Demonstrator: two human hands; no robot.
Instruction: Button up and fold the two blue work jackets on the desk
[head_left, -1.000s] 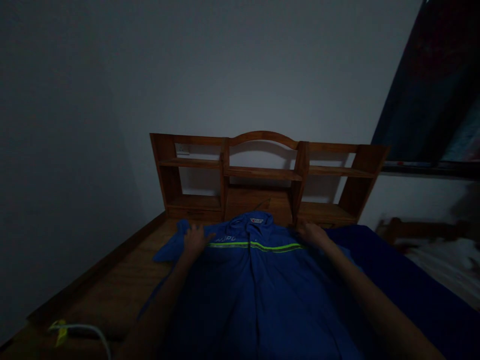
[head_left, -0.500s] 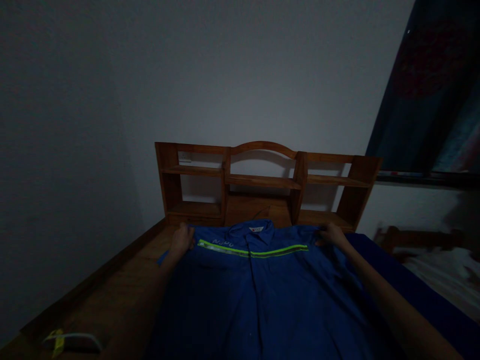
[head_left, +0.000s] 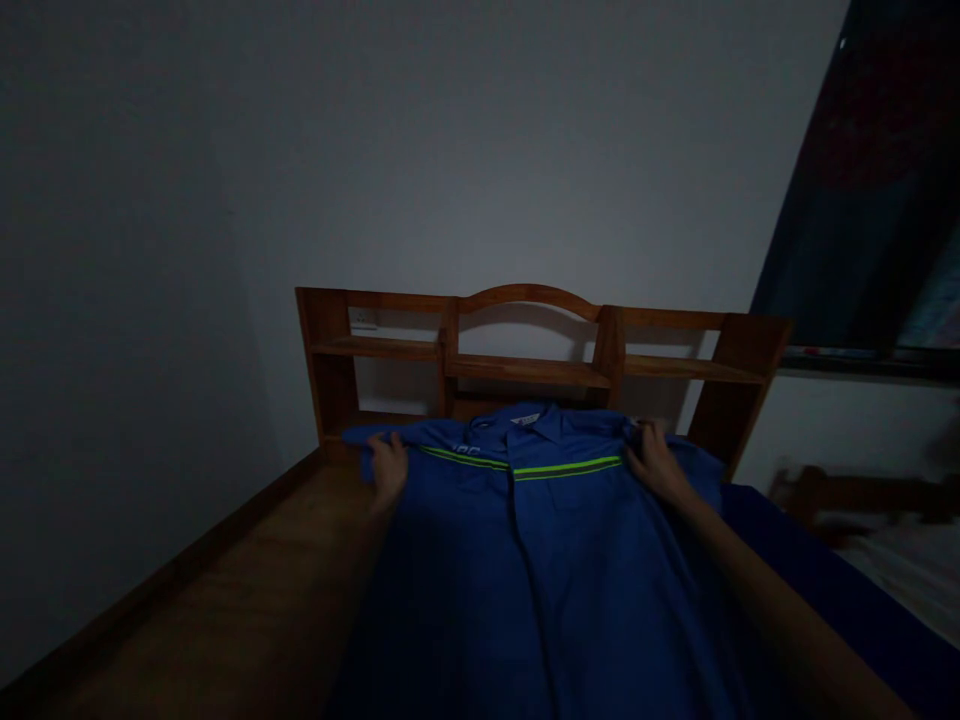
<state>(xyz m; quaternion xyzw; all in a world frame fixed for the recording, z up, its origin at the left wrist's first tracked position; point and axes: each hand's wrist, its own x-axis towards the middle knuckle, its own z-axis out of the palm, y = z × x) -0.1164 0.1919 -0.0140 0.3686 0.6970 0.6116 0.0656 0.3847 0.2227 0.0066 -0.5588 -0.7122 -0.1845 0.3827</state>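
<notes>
A blue work shirt (head_left: 480,560) with a collar and a yellow-green stripe across the chest is spread out in front of me, its front facing up. My left hand (head_left: 388,468) is closed on the fabric near the shoulder on the left. On the other side, my right hand (head_left: 657,462) grips the shirt near the right shoulder. The collar (head_left: 534,418), with a white label inside, lies between the two hands. The shirt's lower part fades into the dark at the bottom of the view.
Behind the shirt stands a wooden headboard (head_left: 529,372) with open shelves, against a pale wall (head_left: 480,150). Bare wooden boards (head_left: 225,590) lie to the left. Dark blue cloth (head_left: 825,590) is on the right, below a dark curtain (head_left: 877,200).
The shirt's collar and shoulders have risen and moved farther toward the headboard, with both hands still on them. The left hand has moved slightly right. The view has shifted a little.
</notes>
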